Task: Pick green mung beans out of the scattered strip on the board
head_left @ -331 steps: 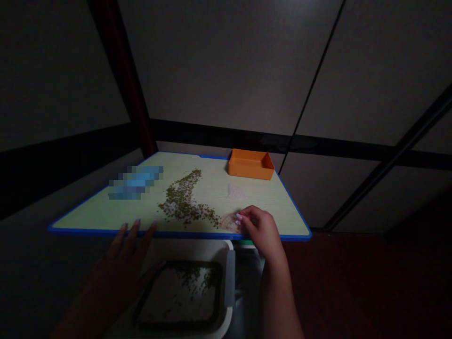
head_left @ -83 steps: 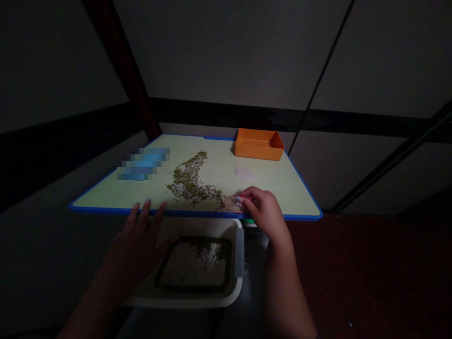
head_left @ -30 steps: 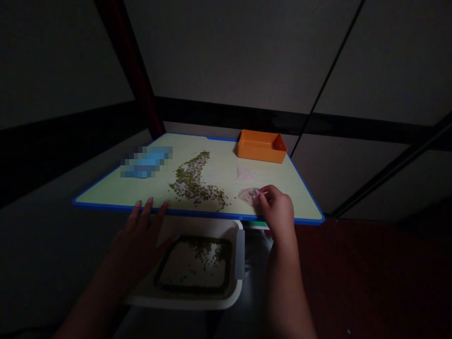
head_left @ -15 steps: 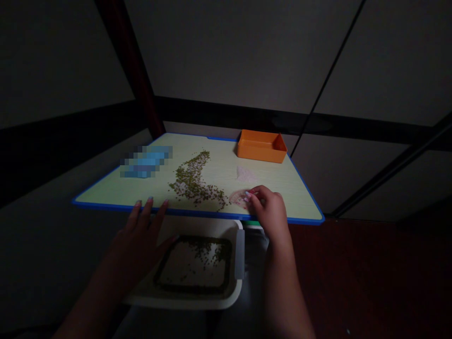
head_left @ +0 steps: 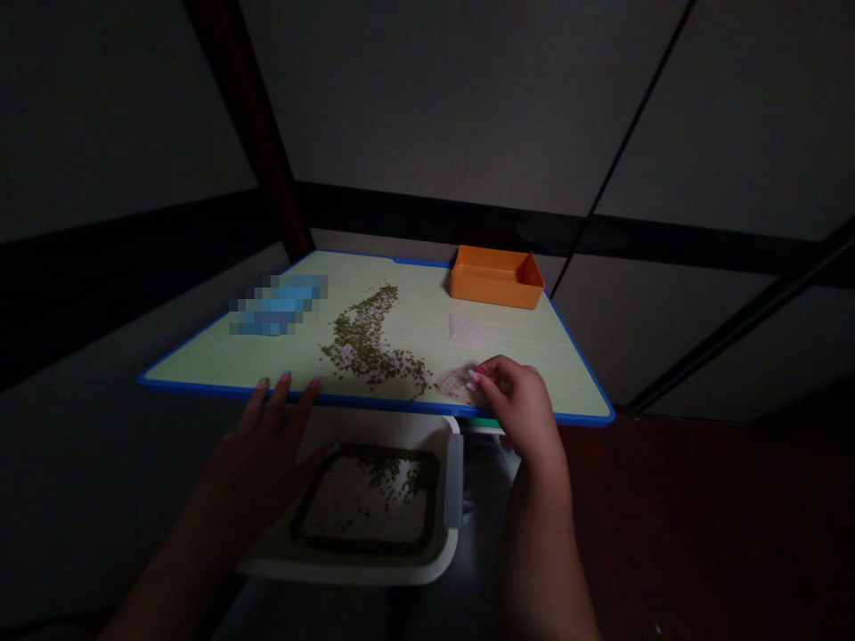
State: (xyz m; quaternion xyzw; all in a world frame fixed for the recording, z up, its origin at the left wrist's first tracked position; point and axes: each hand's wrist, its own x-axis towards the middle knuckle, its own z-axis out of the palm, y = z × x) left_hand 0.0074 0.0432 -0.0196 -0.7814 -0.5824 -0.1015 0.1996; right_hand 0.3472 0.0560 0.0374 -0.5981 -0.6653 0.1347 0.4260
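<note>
My left hand (head_left: 267,445) lies with fingers spread, its fingertips on the near edge of the pale board (head_left: 414,312) and its thumb over the white basin (head_left: 441,561). My right hand (head_left: 517,392) has thumb and fingers pinched together at the right end of a small, clear plastic bag (head_left: 454,383) with red print, near the board's front edge. What lies between the fingertips is partly hidden. Left of the bag, small green and pinkish grains (head_left: 367,338) spread in a curved heap. Just beyond the bag sits a small whitish patch (head_left: 466,329), too dim to name.
An orange open box (head_left: 498,276) stands at the board's back right corner. A blurred-out blue item (head_left: 280,310) lies at the left. More green grains (head_left: 387,472) are scattered in the basin below the front edge. Dark wall panels (head_left: 434,107) rise behind.
My right hand has shifted slightly to the right, still pinched at the bag's right end. My left hand and the grains have stayed in place.
</note>
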